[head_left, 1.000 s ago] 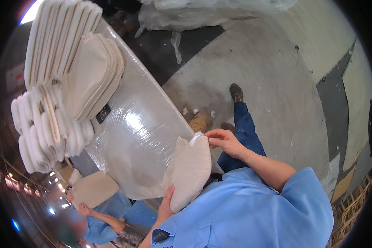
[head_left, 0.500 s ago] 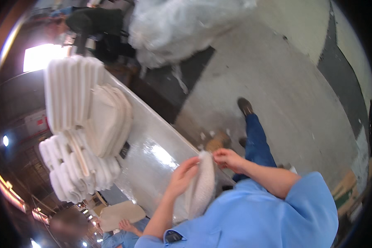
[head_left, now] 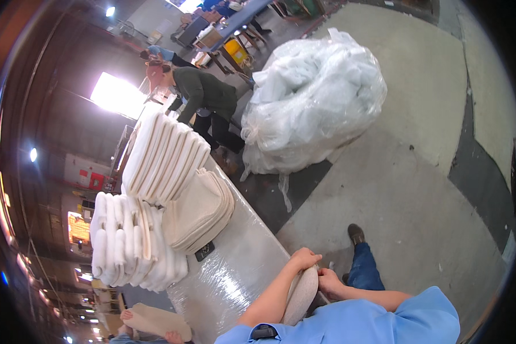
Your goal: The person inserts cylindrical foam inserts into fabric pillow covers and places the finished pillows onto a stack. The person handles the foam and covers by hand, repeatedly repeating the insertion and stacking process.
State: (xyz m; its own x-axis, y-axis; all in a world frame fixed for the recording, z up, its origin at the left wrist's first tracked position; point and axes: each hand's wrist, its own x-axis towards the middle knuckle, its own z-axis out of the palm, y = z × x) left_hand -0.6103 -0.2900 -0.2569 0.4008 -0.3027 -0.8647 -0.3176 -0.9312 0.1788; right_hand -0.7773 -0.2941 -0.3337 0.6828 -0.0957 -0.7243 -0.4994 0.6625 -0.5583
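Holding: both hands grip one flat beige pad, stood on edge just off the near rim of the table.
Left hand: the left hand sits on the pad's top edge, fingers curled shut over it.
Right hand: the right hand is pressed to the pad's right side, fingers closed on it; how far they wrap behind cannot be told.
Pad: pale, rounded, thin, seen nearly edge-on, between the two hands and in front of the blue shirt.
Table: long and wrapped in shiny clear film, running away to the upper left.
Small dark thing: a flat black object lies on the film just beside the nearest stack.
Stacks: a leaning pile of beige pads, a taller row of white pads behind it, and fluffy white pieces at the left, all touching one another.
Floor: grey concrete with a dark strip; a big clear plastic sack of white stuffing stands well apart from the hands.
Others: a person in a dark top bends at the table's far end; another person's hands hold a beige pad at the lower left.
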